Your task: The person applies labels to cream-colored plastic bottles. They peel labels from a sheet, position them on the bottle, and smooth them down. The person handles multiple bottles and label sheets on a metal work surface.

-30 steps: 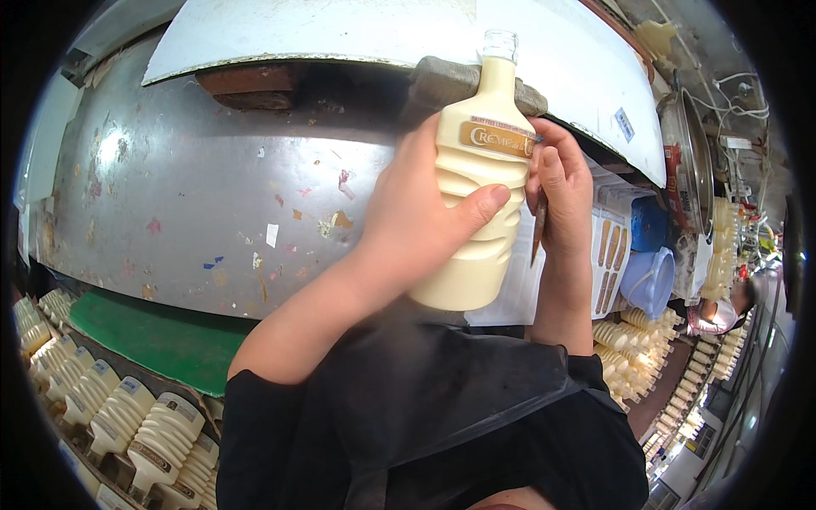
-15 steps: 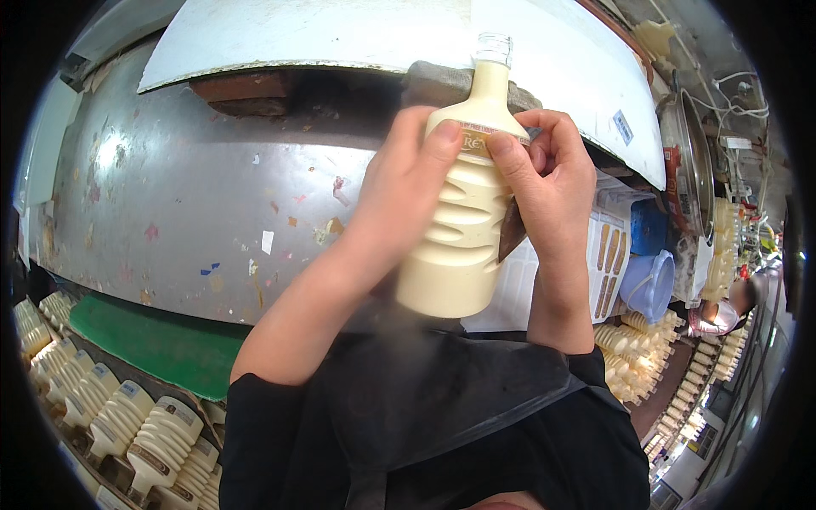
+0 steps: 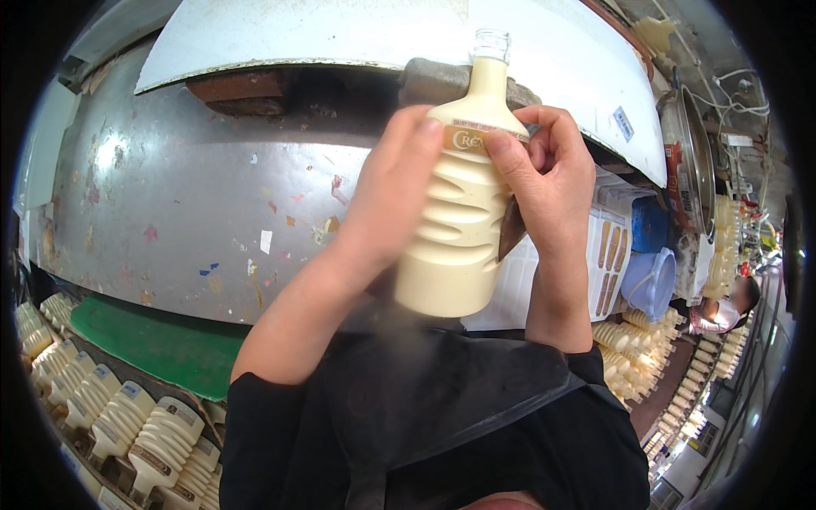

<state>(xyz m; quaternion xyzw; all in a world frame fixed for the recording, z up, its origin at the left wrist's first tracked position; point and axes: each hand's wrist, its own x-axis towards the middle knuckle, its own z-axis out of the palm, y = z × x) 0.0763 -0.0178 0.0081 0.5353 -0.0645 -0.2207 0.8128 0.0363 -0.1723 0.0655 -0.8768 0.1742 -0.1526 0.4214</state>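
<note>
A cream-coloured bottle (image 3: 455, 217) with grooved sides and a clear glass neck is held upright before me, slightly tilted. Around its left side wraps my left hand (image 3: 399, 170), its thumb at the left end of a gold-brown label (image 3: 466, 138) below the shoulder. The thumb of my right hand (image 3: 548, 166) presses that label's right part, with the fingers curled beside the bottle. Behind the bottle, next to my right palm, shows part of a dark brown flat piece (image 3: 512, 229); most of it is hidden. White sheets (image 3: 610, 242) with brown label strips lie beyond my right wrist.
A metal table (image 3: 195, 187) with stuck scraps spreads at the left, below a raised white board (image 3: 340, 34). A lilac bucket (image 3: 650, 285) stands right. Cream bottles (image 3: 166, 442) fill the lower left; more (image 3: 633, 357) stand right, near another person (image 3: 722, 310). A green board (image 3: 153, 340) lies left.
My left thumb has slid left along the label, uncovering more of it. My right hand and the bottle have hardly moved.
</note>
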